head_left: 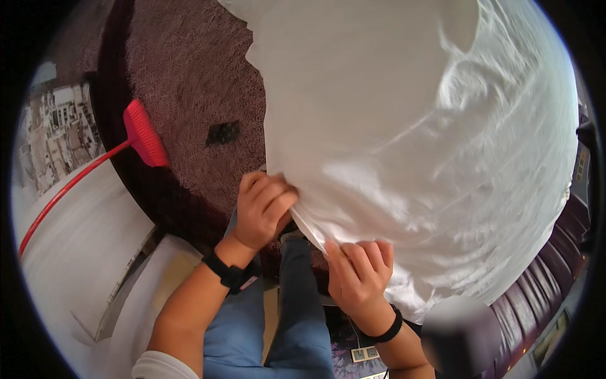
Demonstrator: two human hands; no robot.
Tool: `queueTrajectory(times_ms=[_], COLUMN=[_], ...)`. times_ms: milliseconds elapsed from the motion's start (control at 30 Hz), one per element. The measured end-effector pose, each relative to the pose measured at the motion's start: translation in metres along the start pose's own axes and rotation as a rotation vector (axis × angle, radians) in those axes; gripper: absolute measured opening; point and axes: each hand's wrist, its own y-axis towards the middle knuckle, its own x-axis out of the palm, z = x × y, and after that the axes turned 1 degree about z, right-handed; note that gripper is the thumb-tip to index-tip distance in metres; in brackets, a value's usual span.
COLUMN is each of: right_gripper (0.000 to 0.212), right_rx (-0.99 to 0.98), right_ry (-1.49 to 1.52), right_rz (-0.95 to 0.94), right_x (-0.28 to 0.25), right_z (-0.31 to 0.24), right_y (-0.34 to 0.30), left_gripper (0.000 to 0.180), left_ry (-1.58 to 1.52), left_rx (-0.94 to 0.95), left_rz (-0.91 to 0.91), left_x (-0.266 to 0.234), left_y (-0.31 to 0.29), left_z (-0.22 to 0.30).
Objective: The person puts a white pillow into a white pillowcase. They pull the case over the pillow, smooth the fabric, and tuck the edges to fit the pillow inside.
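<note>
White sheet (366, 126) between two bare hands: the cloth lies ahead and to the right of the person, directly in front of both hands, its near edge running slantwise from one to the other. The left hand (265, 205), slightly blurred, is curled over the sheet's near left corner, grasping the fabric with bent fingers. The right hand (361, 275), lower and nearer the person, grips the same edge between thumb and fingers. Between the hands the edge forms a narrow, nearly straight fold.

The sheet is thin and smooth. It lies flat and matt at upper left; toward the right it is glossy, with fine creases and soft ridges. Its left margin is wavy near the top and straighter toward the left hand. Beyond its lower right border shows purple upholstery (536, 290), shiny and channelled into padded ribs.

To the left of the sheet lies a carpet (196, 76), purplish brown, with a short, grainy pile and a darker curved border. On it is a small dark patch (223, 133) of unclear nature. A red broom (145, 136), with a flared bristle head and slender handle, lies across the border. The person's jeans (233, 322) are plain blue.
</note>
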Motion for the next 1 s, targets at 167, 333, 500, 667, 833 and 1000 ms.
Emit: queueTrajectory(times_ms=[167,333,500,667,833,1000], right_gripper=[0.021,0.019,0.023,0.028,0.028,0.019], right_rx=[-0.018,-0.004,-0.014,-0.031,-0.038,-0.011], right_ry=[-0.032,-0.061,0.041,0.139,0.110,0.033], right_rz=[-0.028,-0.143,-0.280,-0.357,-0.452,-0.093], right_x=[-0.006,0.011,0.010,0.017,0.021,-0.006], right_z=[-0.011,-0.007,-0.017,-0.042,-0.033,-0.011], right_y=[0.010,0.028,0.007,-0.023,-0.013,0.006], left_gripper=[0.020,0.020,0.017,0.017,0.013,0.019], left_ry=[0.043,-0.061,-0.123,-0.059,0.065,0.200], left_rx=[-0.124,0.000,0.197,0.264,0.191,0.051], left_rz=[0.128,0.101,-0.131,-0.239,-0.323,-0.487], left_x=[0.010,-0.017,-0.079,-0.105,-0.091,-0.063], left_y=[0.015,0.031,0.027,0.011,0.009,0.029], left_z=[-0.039,-0.065,-0.059,-0.042,-0.059,-0.052])
